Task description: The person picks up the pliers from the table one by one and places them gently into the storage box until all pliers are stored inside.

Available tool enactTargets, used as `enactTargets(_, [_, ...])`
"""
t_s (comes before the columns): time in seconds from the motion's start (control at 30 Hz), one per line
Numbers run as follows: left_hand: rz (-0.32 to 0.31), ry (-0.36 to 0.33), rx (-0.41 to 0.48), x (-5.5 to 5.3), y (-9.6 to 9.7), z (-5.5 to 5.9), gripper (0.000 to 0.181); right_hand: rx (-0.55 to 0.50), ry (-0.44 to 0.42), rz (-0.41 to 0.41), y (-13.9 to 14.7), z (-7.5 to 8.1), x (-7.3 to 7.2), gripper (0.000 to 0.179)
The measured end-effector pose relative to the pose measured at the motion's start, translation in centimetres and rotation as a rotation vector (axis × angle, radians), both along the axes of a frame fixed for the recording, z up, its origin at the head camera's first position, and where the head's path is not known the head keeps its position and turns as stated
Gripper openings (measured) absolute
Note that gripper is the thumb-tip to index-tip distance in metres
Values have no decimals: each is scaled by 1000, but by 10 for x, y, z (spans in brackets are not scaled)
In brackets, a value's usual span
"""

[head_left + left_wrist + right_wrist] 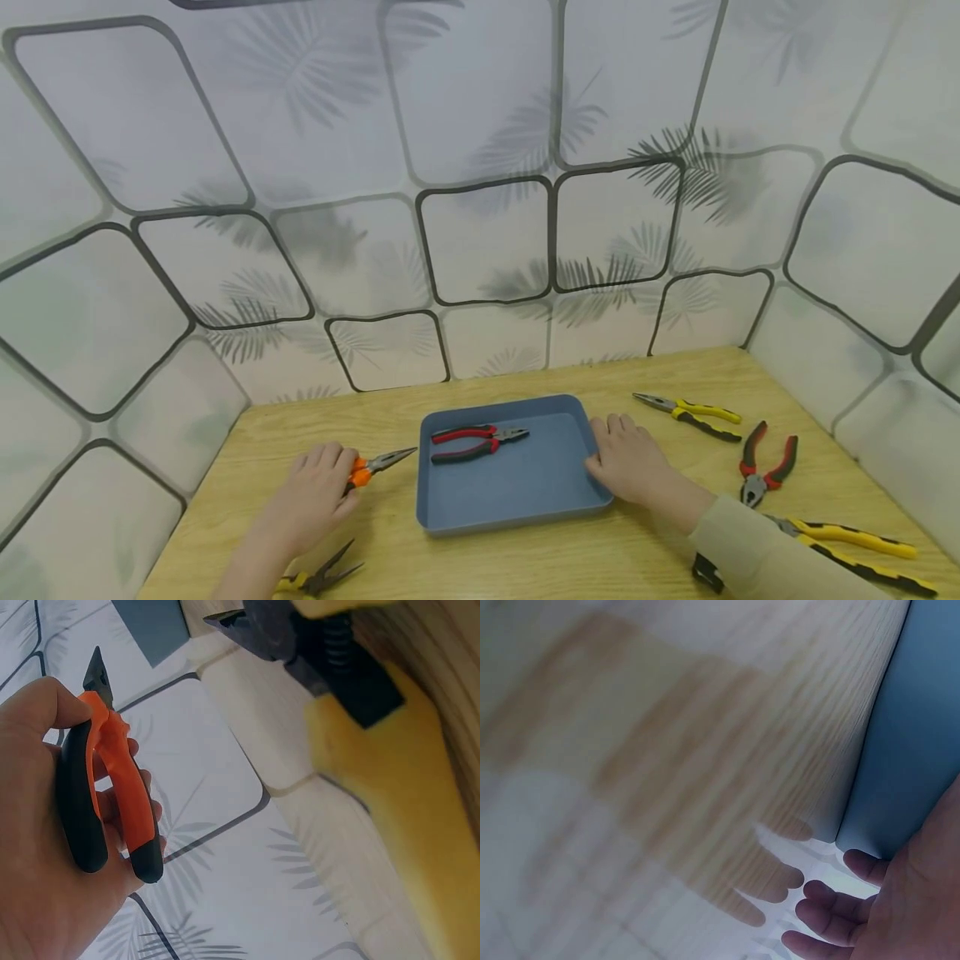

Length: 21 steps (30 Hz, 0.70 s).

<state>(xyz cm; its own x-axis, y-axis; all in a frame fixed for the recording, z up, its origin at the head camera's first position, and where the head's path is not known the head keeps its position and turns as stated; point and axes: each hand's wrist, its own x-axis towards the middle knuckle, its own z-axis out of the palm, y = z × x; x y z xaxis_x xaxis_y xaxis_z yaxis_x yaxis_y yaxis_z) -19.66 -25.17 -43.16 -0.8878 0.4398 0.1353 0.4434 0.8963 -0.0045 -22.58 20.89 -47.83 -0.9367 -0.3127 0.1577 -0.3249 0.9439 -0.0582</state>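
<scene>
Item: yellow-handled long-nose pliers (318,579), at the near left of the surface (390,558); handles cut off by the frame and my forearm in the head view, blurred up close in the left-wrist view; jaws spread, dark.

Item: orange-and-black long-nose pliers (362,477), partly hidden by my fingers from above; grey pointed jaws together, handles orange with black ends, slightly apart. Location: in my left hand (318,492), which is curled round the handles, left of the tray; tip just beside its left wall, contact impossible to tell.

Item: blue-grey tray (540,492), shallow, rectangular, rounded corners; right edge partly covered by my right hand (630,462), fingers fairly straight, touching that side.

Item: red-and-black pliers (480,444), inside the tray at upper left, handles leftward.

Item: dark object (707,572), mostly under my sleeve (757,550), unidentifiable.

Item: yellow-and-black long-nose pliers (693,414), far right of the tray.

Item: red-and-black pliers, second pair (753,483), handles spread, pointing away from me.

Item: yellow-and-black pliers (855,533), near right, jaws partly hidden by the sleeve.
</scene>
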Motion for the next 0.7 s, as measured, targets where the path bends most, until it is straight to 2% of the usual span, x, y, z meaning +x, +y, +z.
enactTargets(0.33, [-14, -28, -9, -3, 11, 4, 25, -5, -14, -2, -4, 8, 3, 42])
enactTargets(0.5, [-28, -6, -20, -5, 17, 2, 26, -5, -18, -2, -4, 8, 3, 43])
enactTargets(0.7, [-55, 57, -4, -5, 24, 1, 25, -15, -13, -3, -2, 4, 2, 44])
